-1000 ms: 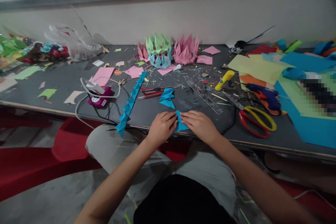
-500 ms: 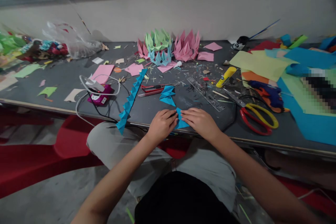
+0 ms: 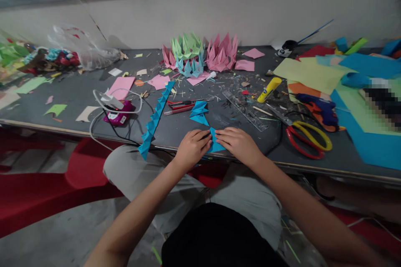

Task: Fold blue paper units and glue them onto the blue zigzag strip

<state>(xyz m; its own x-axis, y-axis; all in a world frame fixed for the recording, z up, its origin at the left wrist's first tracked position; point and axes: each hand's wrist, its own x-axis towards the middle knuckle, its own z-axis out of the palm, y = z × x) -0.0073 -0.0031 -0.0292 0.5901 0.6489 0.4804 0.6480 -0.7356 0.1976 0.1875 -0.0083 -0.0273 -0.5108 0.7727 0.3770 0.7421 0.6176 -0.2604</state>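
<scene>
A small piece of blue paper (image 3: 216, 146), seemingly folded, lies at the table's front edge between my two hands. My left hand (image 3: 193, 147) has its bent fingertips closed on the paper's left side. From the right, my right hand (image 3: 237, 142) presses its fingers down on the same piece, covering part of it. Just beyond my hands rest several folded blue paper pieces (image 3: 199, 112). Further left, a long chain of folded blue paper points (image 3: 156, 119) slants across the table and overhangs its front edge.
A red box cutter (image 3: 180, 105) lies behind the folded pieces. To the right are a clear ruler (image 3: 246, 110), a yellow glue stick (image 3: 269, 90), scissors (image 3: 308, 139) and a blue glue gun (image 3: 322, 110). Pink, green and light-blue paper crowns (image 3: 222, 53) stand at the back. A purple power adapter (image 3: 118, 113) trails cables.
The view has shifted very slightly. Both hands stay on the blue paper in almost the same position, with no clear change in the fold.
</scene>
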